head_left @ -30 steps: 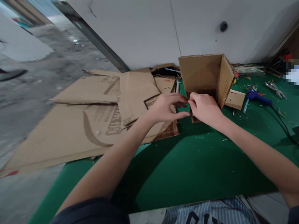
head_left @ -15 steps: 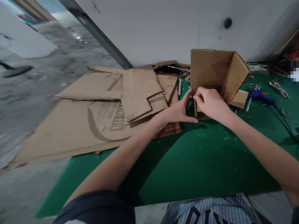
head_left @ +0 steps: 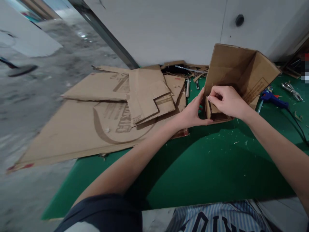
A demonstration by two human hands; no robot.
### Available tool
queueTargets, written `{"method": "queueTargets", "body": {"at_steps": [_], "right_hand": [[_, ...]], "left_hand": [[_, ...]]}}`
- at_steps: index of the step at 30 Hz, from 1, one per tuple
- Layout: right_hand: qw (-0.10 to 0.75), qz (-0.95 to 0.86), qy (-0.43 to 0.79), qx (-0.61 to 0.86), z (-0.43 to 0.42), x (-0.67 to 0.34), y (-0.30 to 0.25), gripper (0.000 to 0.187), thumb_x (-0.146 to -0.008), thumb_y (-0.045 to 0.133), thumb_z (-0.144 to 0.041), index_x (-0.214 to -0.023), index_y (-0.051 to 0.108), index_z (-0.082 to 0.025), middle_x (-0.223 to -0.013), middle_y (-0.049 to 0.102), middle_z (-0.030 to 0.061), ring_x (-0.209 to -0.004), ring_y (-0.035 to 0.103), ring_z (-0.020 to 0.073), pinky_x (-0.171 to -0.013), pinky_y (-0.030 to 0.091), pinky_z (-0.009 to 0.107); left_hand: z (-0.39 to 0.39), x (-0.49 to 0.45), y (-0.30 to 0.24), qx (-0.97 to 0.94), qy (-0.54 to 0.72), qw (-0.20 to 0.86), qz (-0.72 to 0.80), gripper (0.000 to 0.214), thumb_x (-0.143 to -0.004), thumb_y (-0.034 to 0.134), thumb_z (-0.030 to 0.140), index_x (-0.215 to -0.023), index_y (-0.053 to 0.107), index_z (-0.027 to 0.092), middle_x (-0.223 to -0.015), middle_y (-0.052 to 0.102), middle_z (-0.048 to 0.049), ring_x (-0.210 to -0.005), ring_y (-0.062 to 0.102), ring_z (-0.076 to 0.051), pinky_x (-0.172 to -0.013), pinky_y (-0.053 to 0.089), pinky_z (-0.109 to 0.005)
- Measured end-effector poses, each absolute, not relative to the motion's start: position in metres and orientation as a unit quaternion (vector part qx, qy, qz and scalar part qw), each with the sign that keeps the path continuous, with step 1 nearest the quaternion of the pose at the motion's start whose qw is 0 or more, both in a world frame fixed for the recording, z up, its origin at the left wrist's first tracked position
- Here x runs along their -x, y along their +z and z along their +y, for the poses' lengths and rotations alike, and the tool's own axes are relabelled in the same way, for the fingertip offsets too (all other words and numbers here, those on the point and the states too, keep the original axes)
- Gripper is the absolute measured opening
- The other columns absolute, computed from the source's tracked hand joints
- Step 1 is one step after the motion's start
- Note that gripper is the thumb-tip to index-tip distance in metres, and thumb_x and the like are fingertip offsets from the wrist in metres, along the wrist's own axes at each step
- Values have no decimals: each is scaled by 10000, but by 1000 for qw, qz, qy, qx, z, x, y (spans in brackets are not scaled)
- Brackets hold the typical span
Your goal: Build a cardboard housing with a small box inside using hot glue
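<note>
An open-fronted cardboard box [head_left: 231, 62] stands tilted on the green tabletop, its tall back and right panels raised. At its left side is my left hand [head_left: 193, 112], fingers along the outer wall and thumb at the lower front corner, gripping it. Inside the opening, my right hand [head_left: 228, 100] has thumb and forefinger pinched at the top of a narrow cardboard strip [head_left: 208, 109] by the left wall. The lower inside of the box is partly hidden behind my right hand.
Flattened cardboard sheets [head_left: 116, 112] cover the table's left side and overhang its edge. A blue glue gun [head_left: 274, 98] with a cord lies right of the box. Behind are cardboard scraps, a cutter knife [head_left: 197, 84] and a white wall [head_left: 173, 29]. Clear wrapped material [head_left: 292, 91] lies far right.
The box has turned and tilted, its upper panels shifting right in view. Both hands moved slightly right with it, the left closing in against its side. The right hand keeps its pinch.
</note>
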State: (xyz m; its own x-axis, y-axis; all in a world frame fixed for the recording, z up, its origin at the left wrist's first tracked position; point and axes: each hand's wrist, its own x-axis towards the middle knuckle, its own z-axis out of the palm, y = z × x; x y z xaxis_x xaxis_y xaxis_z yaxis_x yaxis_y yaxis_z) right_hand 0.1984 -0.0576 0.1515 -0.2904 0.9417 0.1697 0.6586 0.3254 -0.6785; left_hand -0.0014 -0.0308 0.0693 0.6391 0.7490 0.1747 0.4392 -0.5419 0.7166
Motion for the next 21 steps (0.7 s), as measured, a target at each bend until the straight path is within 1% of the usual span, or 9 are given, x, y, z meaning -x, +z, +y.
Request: {"method": "queueTargets", "body": {"at_steps": [2,5,12,17,21], "right_hand": [[283,-765,249,523,-57,-199,151,271,-928,636,-175,-691,509,-206,-655,560,-28,-645,451,126,-661,330,312],[279,-765,251,523,-57,-200,149,263,-932,636,-182,-699,516,-205,-667,567,-24,-653,458,130,-658,330,312],[250,-770,256,528,-57,-201,150,258,-952,620,-203,-717,516,-211,-686,589,-13,-668,482,141,-654,331,315],[241,-780,249,522,-57,-197,150,255,-955,617,-200,-723,512,-210,-702,598,-11,-665,482,138,-653,327,313],[227,-781,251,524,-59,-194,150,269,-967,604,-214,-722,493,-215,-704,579,-12,-650,456,135,-641,302,316]], "left_hand": [[-31,2,71,-846,228,327,355,1381,-739,807,693,-1713,-13,159,-1744,248,-242,-1618,252,-465,-1306,321,-628],[-31,2,72,-845,224,330,358,1384,-742,805,709,-1714,-28,182,-1764,196,-228,-1627,224,-465,-1314,299,-629],[-32,3,71,-843,230,342,346,1404,-744,830,684,-1712,-77,223,-1784,153,-194,-1639,184,-466,-1333,266,-628],[-31,5,70,-842,224,358,337,1414,-762,833,662,-1703,-135,237,-1792,111,-191,-1649,146,-459,-1320,302,-629],[-30,6,69,-842,215,363,336,1430,-764,828,682,-1690,-186,284,-1807,17,-155,-1650,136,-464,-1305,333,-637]]}}
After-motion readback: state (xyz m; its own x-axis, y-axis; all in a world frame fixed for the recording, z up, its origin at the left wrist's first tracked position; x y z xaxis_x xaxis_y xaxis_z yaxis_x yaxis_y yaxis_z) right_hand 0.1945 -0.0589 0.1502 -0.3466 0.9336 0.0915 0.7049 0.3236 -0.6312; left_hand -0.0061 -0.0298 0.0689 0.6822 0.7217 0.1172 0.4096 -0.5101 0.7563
